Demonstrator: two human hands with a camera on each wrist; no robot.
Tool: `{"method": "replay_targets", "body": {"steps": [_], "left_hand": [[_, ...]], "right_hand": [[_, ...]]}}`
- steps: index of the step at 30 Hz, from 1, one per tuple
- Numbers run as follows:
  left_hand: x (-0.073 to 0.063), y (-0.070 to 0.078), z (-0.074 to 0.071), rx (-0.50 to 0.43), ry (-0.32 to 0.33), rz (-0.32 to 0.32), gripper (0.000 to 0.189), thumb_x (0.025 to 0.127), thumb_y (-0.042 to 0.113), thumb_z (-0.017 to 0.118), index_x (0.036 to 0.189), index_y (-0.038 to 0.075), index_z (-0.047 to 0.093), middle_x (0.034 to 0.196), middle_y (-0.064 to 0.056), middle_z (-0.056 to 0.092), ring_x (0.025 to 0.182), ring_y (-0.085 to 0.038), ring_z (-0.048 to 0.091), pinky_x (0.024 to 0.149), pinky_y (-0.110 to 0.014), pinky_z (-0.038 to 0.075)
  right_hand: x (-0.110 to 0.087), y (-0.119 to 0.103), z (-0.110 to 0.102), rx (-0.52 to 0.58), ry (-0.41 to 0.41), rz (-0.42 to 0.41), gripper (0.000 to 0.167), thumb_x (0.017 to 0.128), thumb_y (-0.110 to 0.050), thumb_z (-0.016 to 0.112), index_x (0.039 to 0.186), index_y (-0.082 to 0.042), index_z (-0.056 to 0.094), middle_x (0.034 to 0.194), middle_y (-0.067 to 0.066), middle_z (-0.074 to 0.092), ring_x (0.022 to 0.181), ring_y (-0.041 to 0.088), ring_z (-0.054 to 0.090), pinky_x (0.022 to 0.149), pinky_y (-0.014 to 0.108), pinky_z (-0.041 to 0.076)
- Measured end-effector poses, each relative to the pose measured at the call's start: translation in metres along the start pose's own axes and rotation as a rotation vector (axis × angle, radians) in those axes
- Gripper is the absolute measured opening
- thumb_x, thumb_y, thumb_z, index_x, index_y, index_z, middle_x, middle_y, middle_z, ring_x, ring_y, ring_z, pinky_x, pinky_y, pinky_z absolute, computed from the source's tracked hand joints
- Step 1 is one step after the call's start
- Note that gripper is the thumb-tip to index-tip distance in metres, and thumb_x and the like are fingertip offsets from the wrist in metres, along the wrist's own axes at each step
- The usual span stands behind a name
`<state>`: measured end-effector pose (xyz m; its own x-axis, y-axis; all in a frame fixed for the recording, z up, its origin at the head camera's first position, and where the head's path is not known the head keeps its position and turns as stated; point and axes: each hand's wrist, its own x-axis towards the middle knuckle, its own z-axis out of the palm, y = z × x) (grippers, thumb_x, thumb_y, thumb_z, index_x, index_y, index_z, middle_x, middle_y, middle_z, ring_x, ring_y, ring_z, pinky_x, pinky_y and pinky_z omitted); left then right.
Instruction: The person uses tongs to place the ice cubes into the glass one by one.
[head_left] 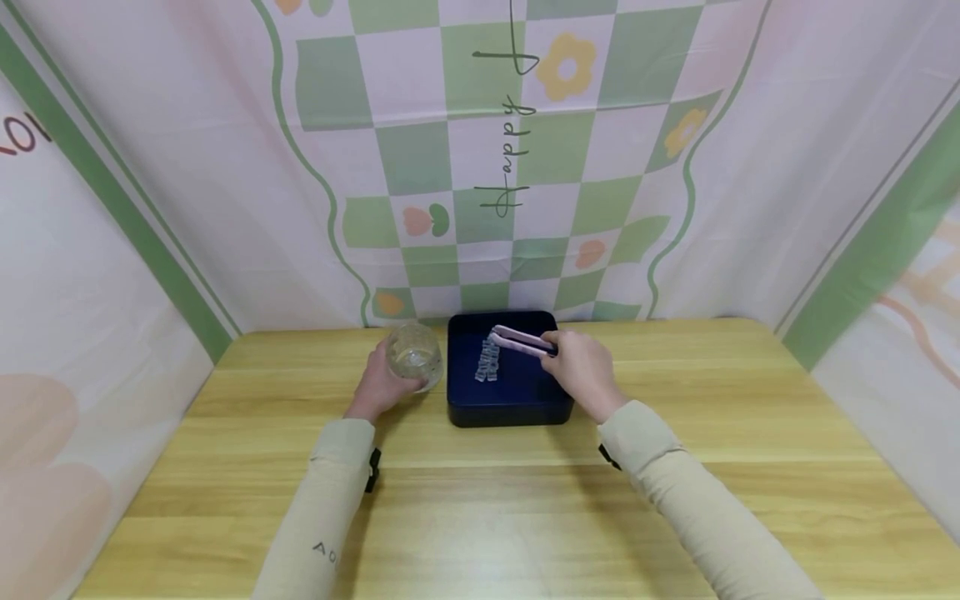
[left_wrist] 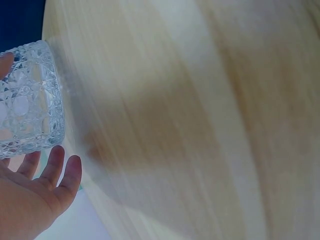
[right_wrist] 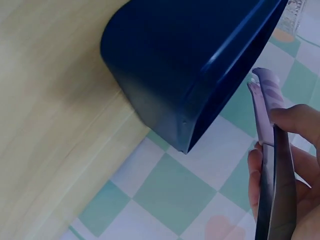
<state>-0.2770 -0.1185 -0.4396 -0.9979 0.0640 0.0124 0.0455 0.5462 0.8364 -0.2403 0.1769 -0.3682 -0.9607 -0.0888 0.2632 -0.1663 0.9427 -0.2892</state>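
Here's the right hand (head_left: 588,373), pinching a pair of tongs (right_wrist: 283,175) over the dark blue tray (head_left: 528,390)! Their long axis slants from the hand at the tray's right up to the far left, tips pointing left, away from that hand. The gap at the tips is narrow; whether they grip anything, I can't tell. Just below the tips, clear pieces (head_left: 488,360) lie clustered in the tray. Over on its left, the left hand (head_left: 378,385) holds a patterned glass (left_wrist: 30,107), fingers and thumb around it, mouth up.
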Motion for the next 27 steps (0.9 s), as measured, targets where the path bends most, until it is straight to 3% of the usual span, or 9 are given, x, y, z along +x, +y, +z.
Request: {"method": "replay_targets", "body": {"steps": [9,16,21,27], "left_hand": [[-0.002,0.003,-0.001,-0.001,0.01,0.022,0.096,0.071,0.011,0.08,0.148,0.005,0.023,0.146,-0.023,0.035,0.136,-0.04,0.036,0.112,-0.056,0.033],[-0.001,0.003,0.0,-0.005,0.019,0.031,0.095,0.071,0.01,0.08,0.147,0.004,0.025,0.145,-0.023,0.037,0.135,-0.04,0.038,0.112,-0.057,0.033],[0.0,0.001,0.0,0.005,0.029,0.024,0.094,0.07,0.01,0.08,0.147,0.003,0.026,0.144,-0.024,0.037,0.134,-0.04,0.038,0.112,-0.057,0.033],[0.001,0.0,0.0,0.006,0.029,0.019,0.095,0.07,0.011,0.08,0.147,0.002,0.025,0.144,-0.025,0.037,0.134,-0.04,0.038,0.112,-0.056,0.032]], "right_hand": [[-0.002,-0.016,-0.004,0.039,0.137,-0.086,0.029,0.078,-0.016,0.074,0.106,-0.008,0.073,0.097,0.01,0.071,0.074,0.03,0.066,0.057,0.043,0.051],[-0.001,-0.029,-0.003,0.062,0.168,-0.128,0.03,0.08,-0.018,0.074,0.108,-0.009,0.072,0.103,0.009,0.072,0.079,0.027,0.069,0.056,0.039,0.052],[-0.002,-0.038,-0.002,0.07,0.193,-0.169,0.029,0.08,-0.018,0.074,0.109,-0.01,0.073,0.106,0.009,0.071,0.072,0.023,0.068,0.048,0.033,0.047],[0.0,-0.049,0.001,0.089,0.193,-0.202,0.028,0.08,-0.016,0.074,0.108,-0.01,0.073,0.104,0.007,0.072,0.082,0.023,0.069,0.059,0.036,0.054]]}}
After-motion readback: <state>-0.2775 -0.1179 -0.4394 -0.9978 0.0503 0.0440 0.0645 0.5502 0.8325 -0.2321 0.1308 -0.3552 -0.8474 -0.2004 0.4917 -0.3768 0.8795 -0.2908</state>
